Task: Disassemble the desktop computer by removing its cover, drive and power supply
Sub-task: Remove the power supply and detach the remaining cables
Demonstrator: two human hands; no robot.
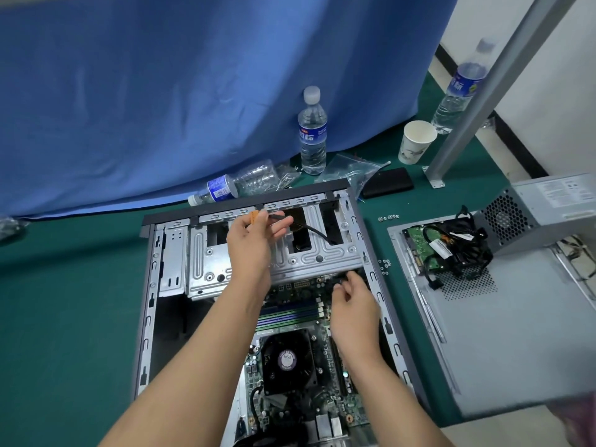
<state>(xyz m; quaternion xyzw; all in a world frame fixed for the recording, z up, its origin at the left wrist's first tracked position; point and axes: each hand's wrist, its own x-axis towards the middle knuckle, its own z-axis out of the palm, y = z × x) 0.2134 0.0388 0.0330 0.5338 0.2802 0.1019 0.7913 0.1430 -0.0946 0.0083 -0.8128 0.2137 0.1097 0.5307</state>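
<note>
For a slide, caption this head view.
Left hand holds an orange-tipped cable above the open case; right hand reaches the motherboard.

Even bright light, warped blurred edges

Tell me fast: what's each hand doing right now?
Left hand: pinching the orange connector of a black cable above the drive cage.
Right hand: fingers curled at the motherboard edge; grip cannot be told.

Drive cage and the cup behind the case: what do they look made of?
Drive cage: apparently bare stamped sheet steel, with a dull silver sheen, pressed ribs and punched slots. Cup: looks like white paper, matte, with a rolled rim and a faint print; a thin plastic lining can't be ruled out.
</note>
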